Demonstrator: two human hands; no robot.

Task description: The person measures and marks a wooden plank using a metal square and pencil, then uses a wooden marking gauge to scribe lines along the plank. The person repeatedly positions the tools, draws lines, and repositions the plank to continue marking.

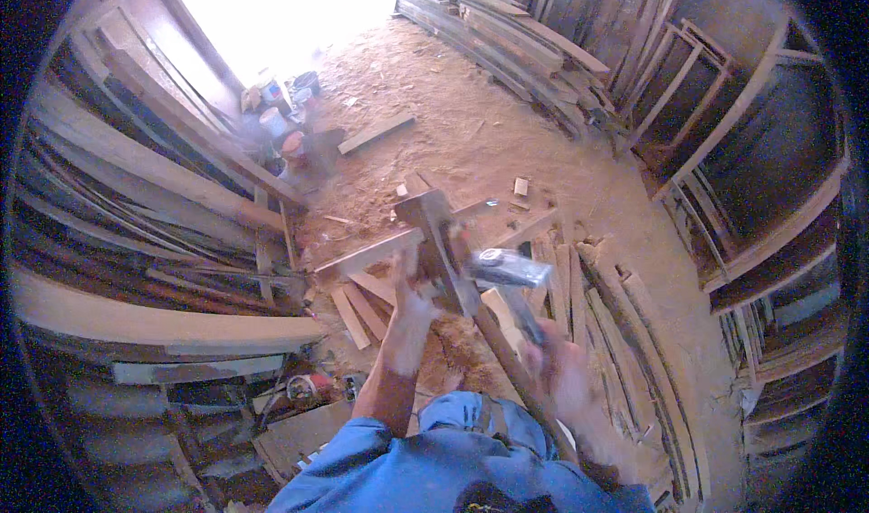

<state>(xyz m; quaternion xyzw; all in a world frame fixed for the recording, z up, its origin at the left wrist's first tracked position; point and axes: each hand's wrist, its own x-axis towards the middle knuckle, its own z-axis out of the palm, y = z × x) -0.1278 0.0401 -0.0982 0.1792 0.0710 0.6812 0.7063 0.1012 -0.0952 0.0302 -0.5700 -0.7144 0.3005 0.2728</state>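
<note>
Hammer (513, 268), its head just beside the beam (440, 246), at 3 o'clock.
The beam's long axis runs 11 to 5 o'clock. The blurred right hand (554, 361) is closed around the handle, hammer head at its 11 o'clock. The left hand (408, 284) is nearer the board (364, 256), at its 10 o'clock; I cannot tell its grip.

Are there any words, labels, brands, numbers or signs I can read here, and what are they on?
None can be read.
Hammer in the right hand: too blurred to show any lettering.
Containers near the bright opening: too small and hazy to read.
</note>
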